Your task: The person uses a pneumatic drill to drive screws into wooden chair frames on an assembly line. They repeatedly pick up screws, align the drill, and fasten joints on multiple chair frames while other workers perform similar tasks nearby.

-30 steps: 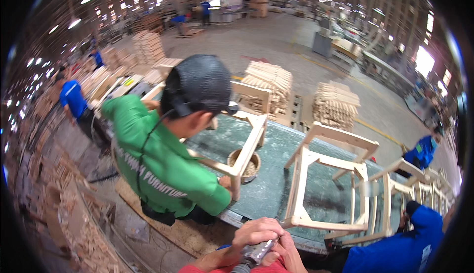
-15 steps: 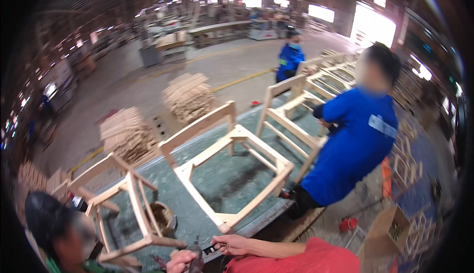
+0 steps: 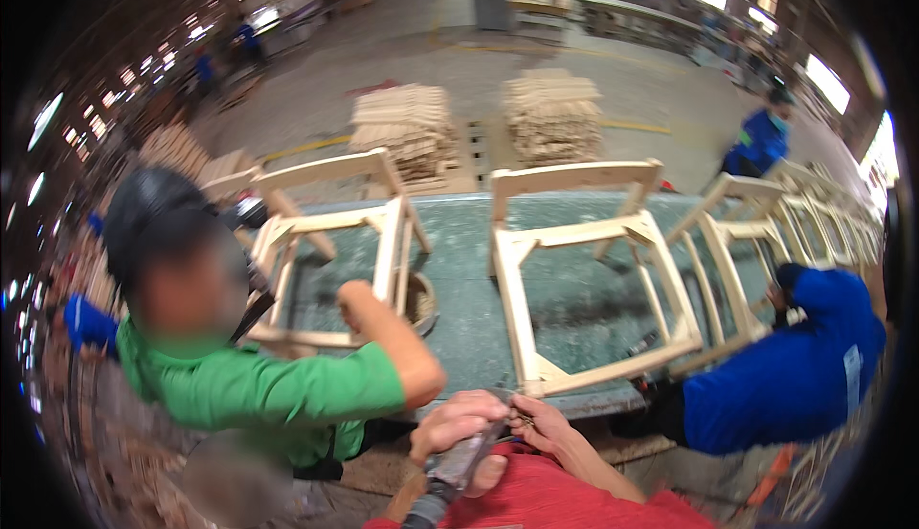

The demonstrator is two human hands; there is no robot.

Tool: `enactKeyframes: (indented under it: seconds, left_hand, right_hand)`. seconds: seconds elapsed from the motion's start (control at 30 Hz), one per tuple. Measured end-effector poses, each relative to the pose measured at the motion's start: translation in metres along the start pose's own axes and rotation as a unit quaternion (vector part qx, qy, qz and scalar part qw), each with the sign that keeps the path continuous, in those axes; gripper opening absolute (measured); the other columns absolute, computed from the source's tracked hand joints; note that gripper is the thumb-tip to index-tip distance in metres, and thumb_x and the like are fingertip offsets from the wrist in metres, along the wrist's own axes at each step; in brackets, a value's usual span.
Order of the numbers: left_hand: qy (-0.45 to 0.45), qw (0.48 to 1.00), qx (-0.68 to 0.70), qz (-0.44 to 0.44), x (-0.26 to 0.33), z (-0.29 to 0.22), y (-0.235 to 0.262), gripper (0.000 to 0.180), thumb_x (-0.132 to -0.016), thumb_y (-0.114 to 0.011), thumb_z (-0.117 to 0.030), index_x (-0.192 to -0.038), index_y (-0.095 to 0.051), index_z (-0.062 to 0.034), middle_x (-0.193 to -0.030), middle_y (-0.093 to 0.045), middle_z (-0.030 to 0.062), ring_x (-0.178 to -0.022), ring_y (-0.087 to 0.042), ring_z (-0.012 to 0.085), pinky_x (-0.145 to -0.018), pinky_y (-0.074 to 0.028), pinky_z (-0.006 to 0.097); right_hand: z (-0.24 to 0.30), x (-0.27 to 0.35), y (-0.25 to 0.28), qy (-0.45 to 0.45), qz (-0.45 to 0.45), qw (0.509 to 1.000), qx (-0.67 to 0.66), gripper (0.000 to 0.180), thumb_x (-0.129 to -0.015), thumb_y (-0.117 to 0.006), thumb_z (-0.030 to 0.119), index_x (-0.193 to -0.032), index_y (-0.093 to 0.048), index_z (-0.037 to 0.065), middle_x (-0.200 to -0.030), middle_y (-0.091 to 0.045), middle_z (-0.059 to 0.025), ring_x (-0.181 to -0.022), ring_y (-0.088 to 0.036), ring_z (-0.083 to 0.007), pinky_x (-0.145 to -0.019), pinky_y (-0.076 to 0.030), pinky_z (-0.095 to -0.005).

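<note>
My left hand [image 3: 450, 426] is wrapped round a grey, worn power tool [image 3: 461, 467], its dark round end toward the lower edge. Beside it, my right hand [image 3: 544, 427] is closed near the tool's other end, pinching small brassy pieces [image 3: 523, 420] that look like screws. Both hands are just short of the table's near edge. Beyond them a pale wooden chair frame [image 3: 598, 234] stands on the green-topped table [image 3: 459, 270], its backrest on the far side. Neither hand touches it.
At left a co-worker in green [image 3: 278, 385] reaches toward another chair frame [image 3: 383, 256], beside a round tub [image 3: 421, 304]. A co-worker in blue [image 3: 785, 366] works at right by more frames [image 3: 732, 270]. Stacked wood pieces [image 3: 400, 132] stand beyond the table.
My view has swung left, so the chair frames and stacks appear farther right. The green-sleeved co-worker's arm now shows over the table. My hands have come closer together, the tool still in the left.
</note>
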State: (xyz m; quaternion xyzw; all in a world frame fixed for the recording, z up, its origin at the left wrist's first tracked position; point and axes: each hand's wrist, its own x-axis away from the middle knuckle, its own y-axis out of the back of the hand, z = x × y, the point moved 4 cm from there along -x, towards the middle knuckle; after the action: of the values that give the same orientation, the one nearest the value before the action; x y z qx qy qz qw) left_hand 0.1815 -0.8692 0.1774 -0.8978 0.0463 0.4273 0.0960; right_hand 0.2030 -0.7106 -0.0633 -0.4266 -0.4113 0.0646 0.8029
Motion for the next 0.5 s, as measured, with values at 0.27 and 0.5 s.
enactKeyframes:
  seconds: [0.27,0.5]
  left_hand:
    - [-0.037,0.999,-0.032,-0.01,0.017,-0.013,0.016,0.048,-0.081,-0.075,-0.017,-0.117,-0.051,0.0039,-0.099,-0.064,0.0267,-0.081,-0.067,0.0342,-0.073,-0.056,0.049]
    - [-0.025,0.999,-0.033,0.003,0.014,-0.029,0.021,0.047,-0.082,-0.076,-0.018,-0.115,-0.052,0.004,-0.098,-0.064,0.0264,-0.081,-0.067,0.0348,-0.073,-0.056,0.05]
  right_hand:
    - [-0.004,-0.003,-0.01,-0.029,0.021,0.998,0.044,0.025,-0.1,-0.058,0.029,-0.103,-0.061,0.005,-0.077,-0.057,-0.0013,-0.062,-0.051,-0.0108,-0.054,-0.044,-0.0242]
    - [-0.02,-0.008,-0.023,-0.044,0.006,0.996,0.071,0.024,-0.103,-0.051,0.026,-0.106,-0.06,0.004,-0.083,-0.06,-0.0032,-0.072,-0.059,-0.0149,-0.064,-0.052,-0.029]
